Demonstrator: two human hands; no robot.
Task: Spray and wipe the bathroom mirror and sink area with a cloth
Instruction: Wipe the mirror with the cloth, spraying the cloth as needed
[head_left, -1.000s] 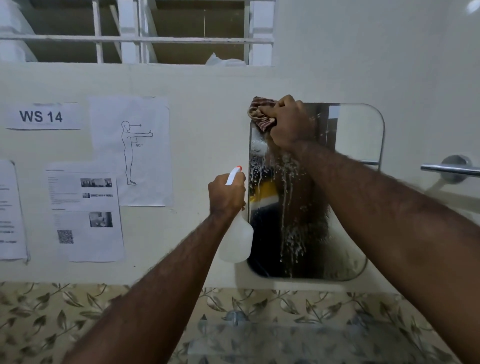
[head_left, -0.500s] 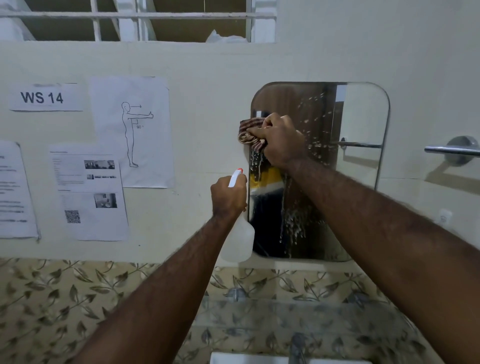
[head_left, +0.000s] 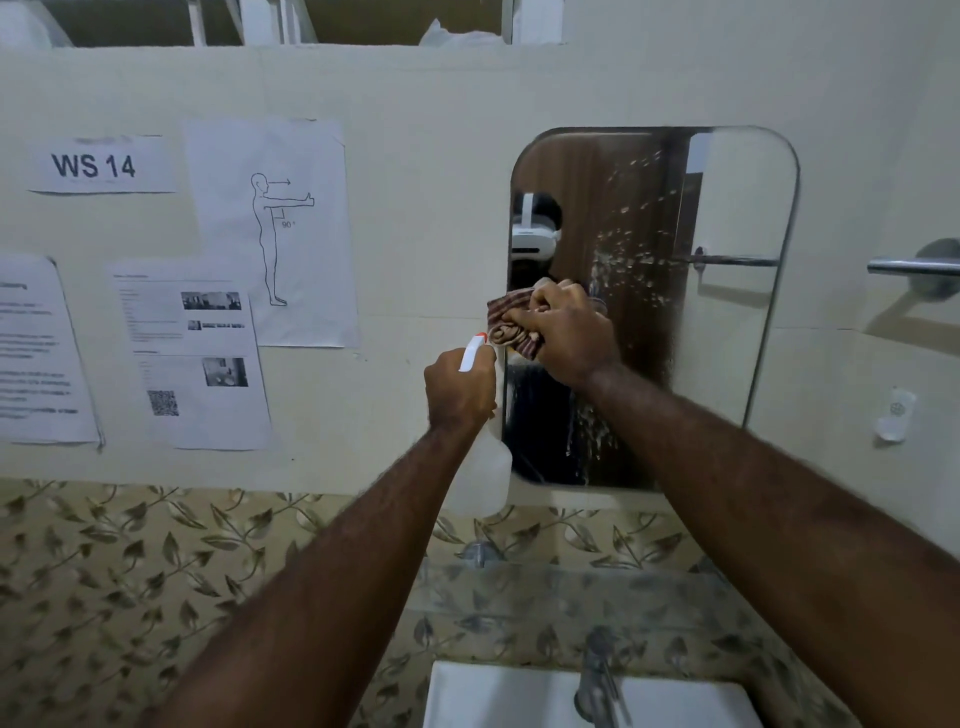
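Mirror (head_left: 727, 218), a rounded rectangle fixed to the cream wall (head_left: 441, 88), hangs above the sink (head_left: 498, 696), with white flecks of spray scattered over its middle and runs trailing down toward its lower edge. Right hand (head_left: 569, 332) presses a bunched brown striped cloth (head_left: 506, 319) against the glass at its left edge, about halfway up; the grip is closed tight round the cloth, fingers curled over the wad. Left hand (head_left: 457, 389), just below and to the left, nearly touching the cloth, is wrapped round the neck of a translucent spray bottle (head_left: 480, 478), whose white head with an orange tip pokes out above the knuckles; the bottle body hangs in front of the mirror's lower left corner. Both forearms cross the view and hide much of the leaf-patterned tiles (head_left: 130, 571) and part of the lower glass. A metal tap (head_left: 597, 675) stands at the sink's back rim. Printed sheets are taped to the wall on the left, among them a "WS 14" label (head_left: 96, 165) and a standing-figure diagram (head_left: 272, 234). A chrome rail (head_left: 914, 267) juts from the wall at the right.
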